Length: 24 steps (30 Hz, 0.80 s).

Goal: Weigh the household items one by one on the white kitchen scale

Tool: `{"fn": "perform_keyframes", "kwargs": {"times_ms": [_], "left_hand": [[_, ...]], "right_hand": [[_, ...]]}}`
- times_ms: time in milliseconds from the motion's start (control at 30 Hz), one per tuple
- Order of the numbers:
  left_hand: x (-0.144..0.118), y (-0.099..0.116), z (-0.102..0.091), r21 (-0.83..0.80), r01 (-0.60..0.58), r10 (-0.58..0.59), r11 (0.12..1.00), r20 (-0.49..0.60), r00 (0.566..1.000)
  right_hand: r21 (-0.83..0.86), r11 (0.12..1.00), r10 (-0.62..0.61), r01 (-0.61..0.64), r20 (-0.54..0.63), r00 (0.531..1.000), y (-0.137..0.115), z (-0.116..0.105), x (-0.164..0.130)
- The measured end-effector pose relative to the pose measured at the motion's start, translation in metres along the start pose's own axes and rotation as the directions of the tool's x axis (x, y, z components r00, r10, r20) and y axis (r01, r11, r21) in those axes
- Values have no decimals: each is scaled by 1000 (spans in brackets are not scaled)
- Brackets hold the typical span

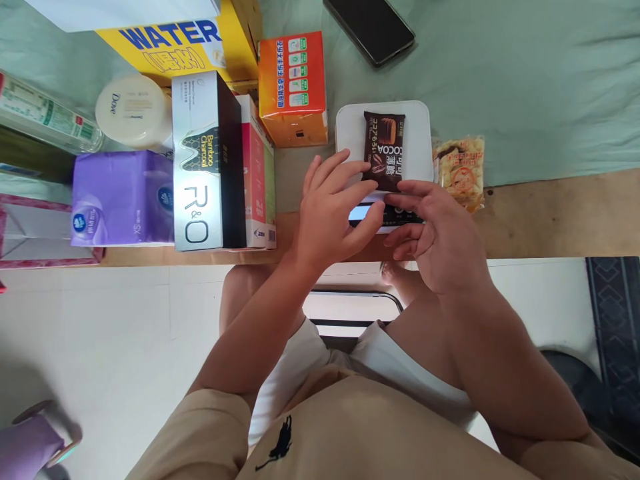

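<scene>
Nearest me, low in the frame, my two forearms run up from my lap to the table edge at centre. My left hand [333, 210] lies with fingers spread and loose, closed on nothing, its fingertips touching the lower left edge of the cocoa snack packet [384, 150]. My right hand [435, 233] is also unclenched, fingers extended leftward over the front strip of the white scale [350, 130], covering most of its display [364, 213].

The packet lies flat on the scale's platform, just above centre of the frame. I judge that the fingertips resting against it could add load and falsify the reading, or nudge it off the platform. My right fingers could also hide the figures.

Right of the scale a yellow snack bag [463, 170] nearly touches it and might lean on. Farther up, an orange box [293, 87] and a phone [370, 27].
</scene>
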<state>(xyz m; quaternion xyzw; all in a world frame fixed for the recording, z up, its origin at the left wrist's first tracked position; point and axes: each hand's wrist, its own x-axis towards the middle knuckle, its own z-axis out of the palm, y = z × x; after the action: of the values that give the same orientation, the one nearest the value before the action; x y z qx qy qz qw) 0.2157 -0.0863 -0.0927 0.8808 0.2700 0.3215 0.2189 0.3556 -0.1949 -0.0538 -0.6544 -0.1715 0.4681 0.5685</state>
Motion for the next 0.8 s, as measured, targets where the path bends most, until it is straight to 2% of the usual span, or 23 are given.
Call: {"fn": "perform_keyframes", "kwargs": {"times_ms": [167,333,567,800], "left_hand": [[2,4,-2,13,-14,14,1000,-20,1000],[4,6,-3,11,-17,17,1000,-51,999],[4,9,-7,-4,-29,29,1000,-48,998],[10,4,9,44,2,-3,999,13,1000]], "right_hand": [[-49,999,-4,5,18,1000,1,-1,0],[-134,986,-89,95,49,995,7,-4,1],[-137,981,-127,135,62,990,9,-5,2],[-119,986,-113,116,31,993,10,-3,0]]}}
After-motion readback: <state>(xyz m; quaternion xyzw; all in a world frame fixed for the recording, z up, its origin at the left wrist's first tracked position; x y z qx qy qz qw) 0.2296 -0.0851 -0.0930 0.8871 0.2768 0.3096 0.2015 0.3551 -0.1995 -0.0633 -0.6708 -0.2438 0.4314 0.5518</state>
